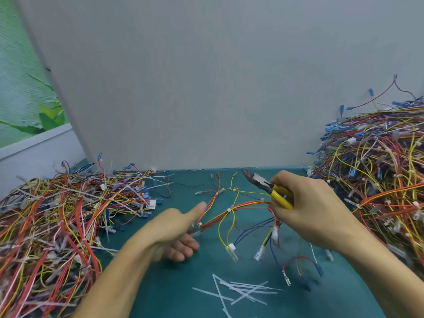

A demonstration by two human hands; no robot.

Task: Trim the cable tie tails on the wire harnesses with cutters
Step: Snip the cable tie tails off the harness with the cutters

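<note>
The right hand (309, 210) has its grip closed round the yellow handles of the cutters (263, 185). The nose points toward 10 o'clock, clear of the wires, probably parked while the work is repositioned. The wire harness (231, 210) spans the centre, over the green surface (174, 294). At its 8 o'clock is the left hand (174, 228), thumb extended; whether its grip pinches the harness cannot be told. Cut tails (241, 292) lie at 6 o'clock. No markings are legible.

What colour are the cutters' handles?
Yellow; the cutters in the right hand show it best in the head view.
</note>
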